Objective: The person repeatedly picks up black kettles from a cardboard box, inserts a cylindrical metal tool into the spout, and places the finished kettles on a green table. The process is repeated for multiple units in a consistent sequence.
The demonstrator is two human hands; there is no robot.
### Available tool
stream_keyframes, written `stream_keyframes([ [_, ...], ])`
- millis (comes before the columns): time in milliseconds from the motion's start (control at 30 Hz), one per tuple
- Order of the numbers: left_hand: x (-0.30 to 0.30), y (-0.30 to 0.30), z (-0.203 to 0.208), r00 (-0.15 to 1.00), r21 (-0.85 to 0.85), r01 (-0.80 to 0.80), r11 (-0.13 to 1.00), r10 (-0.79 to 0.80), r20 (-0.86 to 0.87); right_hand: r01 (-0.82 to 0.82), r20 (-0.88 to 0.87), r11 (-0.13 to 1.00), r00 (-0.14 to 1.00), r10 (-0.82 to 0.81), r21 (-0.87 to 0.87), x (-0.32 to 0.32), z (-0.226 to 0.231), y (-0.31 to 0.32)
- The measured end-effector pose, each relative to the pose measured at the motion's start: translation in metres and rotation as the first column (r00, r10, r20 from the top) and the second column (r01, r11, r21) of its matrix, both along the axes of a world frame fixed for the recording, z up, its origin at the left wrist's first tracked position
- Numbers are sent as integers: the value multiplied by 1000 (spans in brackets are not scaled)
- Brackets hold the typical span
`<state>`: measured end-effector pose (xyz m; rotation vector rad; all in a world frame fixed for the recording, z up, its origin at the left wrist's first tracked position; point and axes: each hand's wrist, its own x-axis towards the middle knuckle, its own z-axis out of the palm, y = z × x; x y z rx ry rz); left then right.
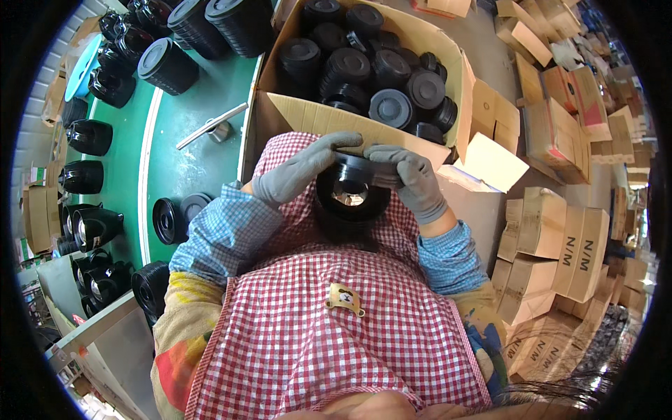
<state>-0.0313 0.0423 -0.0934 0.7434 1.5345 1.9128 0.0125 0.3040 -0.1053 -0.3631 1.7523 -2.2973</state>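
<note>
Both my hands wear grey gloves. Between them is a black round lid, tilted on edge over the mouth of a glossy black pot that stands against my lap. My left hand lies along the lid's left edge with its fingers closed over the far rim. On the other side, my right hand grips the lid's right edge, fingertips bent round it. The pot's inside is shiny and reflects light. The lid covers part of its mouth, and I cannot tell whether lid and pot touch.
Beyond my knees stands an open cardboard box full of black round lids. The green table at left bears glossy black pots, stacked lids and a metal rod tool. Cardboard cartons are piled at right.
</note>
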Motion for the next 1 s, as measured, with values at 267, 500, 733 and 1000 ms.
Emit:
stream_keyframes([
  [267,9,10,-33,927,-85,-79,993,42,-373,113,-446,964,895,6,240,14,-17,-4],
  [500,7,14,-48,826,-29,-117,993,82,-557,192,-539,905,841,48,380,12,-8,-7],
  [733,-1,15,-56,770,18,-118,993,103,-629,188,-561,903,825,68,386,8,-13,-8],
  [1000,-1,13,-47,823,-148,-126,981,20,-568,215,-493,865,869,41,453,16,-21,-8],
])
